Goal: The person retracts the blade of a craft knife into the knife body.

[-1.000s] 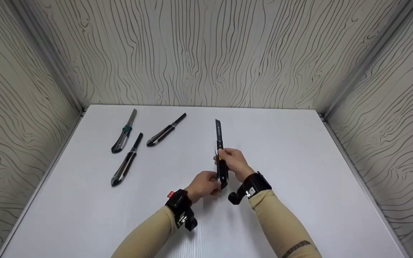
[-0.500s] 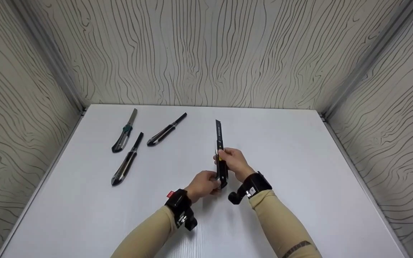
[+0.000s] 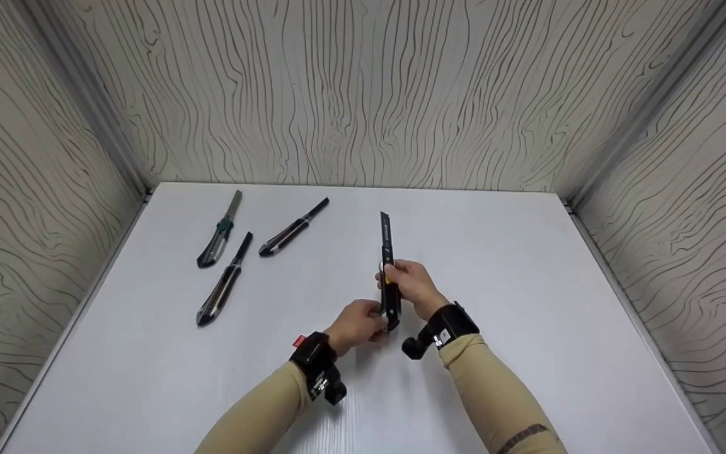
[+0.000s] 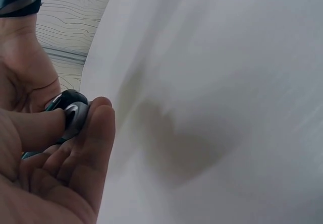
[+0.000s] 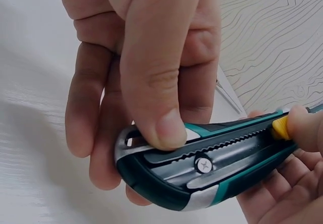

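Both hands are on a black and teal utility knife [image 3: 392, 302], its long dark blade extended toward the far wall in the head view. My left hand [image 3: 357, 325] pinches the butt end, with the thumb on the side near a screw [image 5: 203, 164] in the right wrist view. Farther up the handle, my right hand [image 3: 414, 285] grips the body, thumb on the yellow slider [image 5: 280, 127]. From the left wrist, only the rounded silver and black butt [image 4: 75, 115] shows between thumb and fingers; the blade is hidden there.
Three more utility knives lie on the white table [image 3: 527, 284] to the left: one with a teal collar [image 3: 217, 244], a dark one [image 3: 219, 295] nearer, and another [image 3: 288, 238] farther right. All have extended blades. Wood-patterned walls [image 3: 350, 94] enclose the back and sides.
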Available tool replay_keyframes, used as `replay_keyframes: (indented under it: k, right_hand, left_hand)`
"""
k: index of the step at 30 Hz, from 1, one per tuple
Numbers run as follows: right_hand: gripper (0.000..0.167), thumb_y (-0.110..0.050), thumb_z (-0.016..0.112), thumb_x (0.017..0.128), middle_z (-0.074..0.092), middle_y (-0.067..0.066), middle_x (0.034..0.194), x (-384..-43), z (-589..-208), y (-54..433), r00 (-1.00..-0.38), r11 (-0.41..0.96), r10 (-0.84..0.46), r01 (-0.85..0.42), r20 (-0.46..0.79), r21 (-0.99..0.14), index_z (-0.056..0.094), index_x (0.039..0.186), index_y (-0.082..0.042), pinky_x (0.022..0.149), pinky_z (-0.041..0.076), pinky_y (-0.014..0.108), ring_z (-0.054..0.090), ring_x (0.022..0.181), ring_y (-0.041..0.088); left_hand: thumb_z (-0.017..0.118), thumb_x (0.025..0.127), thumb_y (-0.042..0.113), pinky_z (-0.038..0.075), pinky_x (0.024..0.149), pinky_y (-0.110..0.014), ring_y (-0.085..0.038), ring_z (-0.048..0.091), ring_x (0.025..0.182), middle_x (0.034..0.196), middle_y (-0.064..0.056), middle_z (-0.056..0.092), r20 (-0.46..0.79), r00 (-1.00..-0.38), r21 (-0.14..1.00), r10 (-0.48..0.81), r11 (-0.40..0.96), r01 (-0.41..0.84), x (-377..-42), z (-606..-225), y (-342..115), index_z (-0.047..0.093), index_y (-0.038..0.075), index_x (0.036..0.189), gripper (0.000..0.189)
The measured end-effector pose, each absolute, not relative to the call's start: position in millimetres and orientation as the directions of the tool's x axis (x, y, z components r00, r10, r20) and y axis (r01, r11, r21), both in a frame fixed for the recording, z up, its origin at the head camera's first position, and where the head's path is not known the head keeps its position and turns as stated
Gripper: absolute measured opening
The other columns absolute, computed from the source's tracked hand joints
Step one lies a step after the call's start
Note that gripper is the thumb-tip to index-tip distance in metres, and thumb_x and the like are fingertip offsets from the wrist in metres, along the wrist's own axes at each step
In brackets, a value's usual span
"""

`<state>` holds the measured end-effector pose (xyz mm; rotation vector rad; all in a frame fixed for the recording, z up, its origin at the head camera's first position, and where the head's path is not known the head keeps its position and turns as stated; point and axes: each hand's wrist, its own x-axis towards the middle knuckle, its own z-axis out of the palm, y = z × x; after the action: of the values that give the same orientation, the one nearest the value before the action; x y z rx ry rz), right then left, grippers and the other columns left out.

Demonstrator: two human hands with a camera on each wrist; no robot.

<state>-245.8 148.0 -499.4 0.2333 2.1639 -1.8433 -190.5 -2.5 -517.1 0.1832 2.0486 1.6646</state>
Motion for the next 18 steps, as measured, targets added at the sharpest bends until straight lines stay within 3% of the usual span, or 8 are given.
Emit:
replay_keyframes:
  k: [10, 18]
  right_hand:
    - [0.034, -0.024, 0.048, 0.103, 0.068, 0.012, 0.114, -246.5, -498.5, 152.3, -0.941, 0.082, -0.105, 0.315, -0.322, -0.946, 0.059, 0.125, -0.001, 0.090, 0.053, 0.034, 0.066, 0.102, 0.019]
    - [0.043, -0.033, 0.046, 0.103, 0.067, 0.012, 0.116, -245.6, -496.9, 155.6, -0.925, 0.044, -0.168, 0.338, -0.340, -0.940, 0.055, 0.130, -0.001, 0.097, 0.051, 0.039, 0.066, 0.103, 0.020]
  left_hand:
    - [0.047, 0.100, 0.004, 0.055, 0.094, -0.041, -0.031, 0.065, 0.109, 0.121, -0.024, 0.062, -0.324, -0.790, 0.942, 0.520, 0.103, -0.319, -196.4, -521.1, -9.4, 0.051, -0.004, 0.132, 0.033]
    - [0.046, 0.100, 0.002, 0.055, 0.094, -0.042, -0.037, 0.064, 0.110, 0.118, -0.025, 0.064, -0.286, -0.799, 0.956, 0.528, 0.103, -0.275, -193.4, -519.6, -8.1, 0.052, -0.008, 0.128, 0.030]
